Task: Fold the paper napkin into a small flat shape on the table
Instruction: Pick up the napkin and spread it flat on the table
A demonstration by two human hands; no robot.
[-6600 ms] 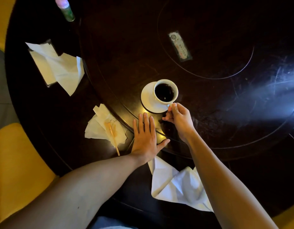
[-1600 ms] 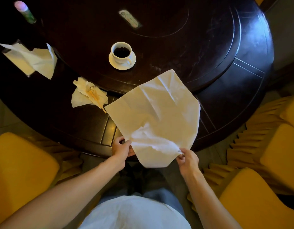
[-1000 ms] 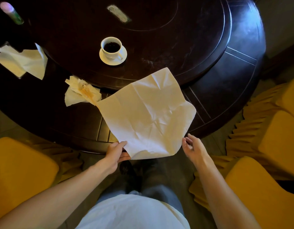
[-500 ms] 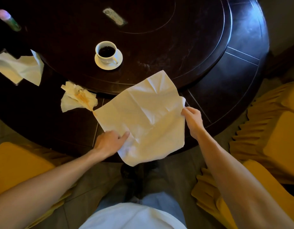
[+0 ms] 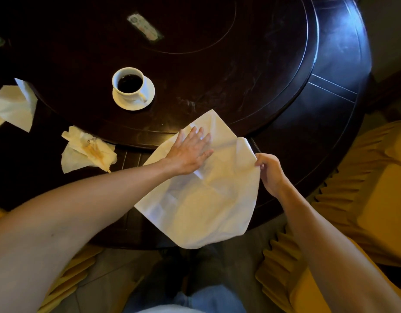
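Head view: paper napkin (image 5: 201, 199) lies open on table (image 5: 307, 132) near edge, one corner hanging over. Left hand (image 5: 190, 152) presses it flat w/ straight fingers; right hand (image 5: 268, 170) pinches right edge. Probably thin, soft, tears easily; best hold at corners.

A white cup (image 5: 129, 83) of dark coffee is sitting on its saucer (image 5: 149, 96), up and left of where the paper is being gripped. Further left, a stained crumpled tissue (image 5: 86, 152) is lying beside more crumpled tissue (image 5: 13, 107) at the edge. Yellow chairs (image 5: 364, 199) are standing just right of the grip.
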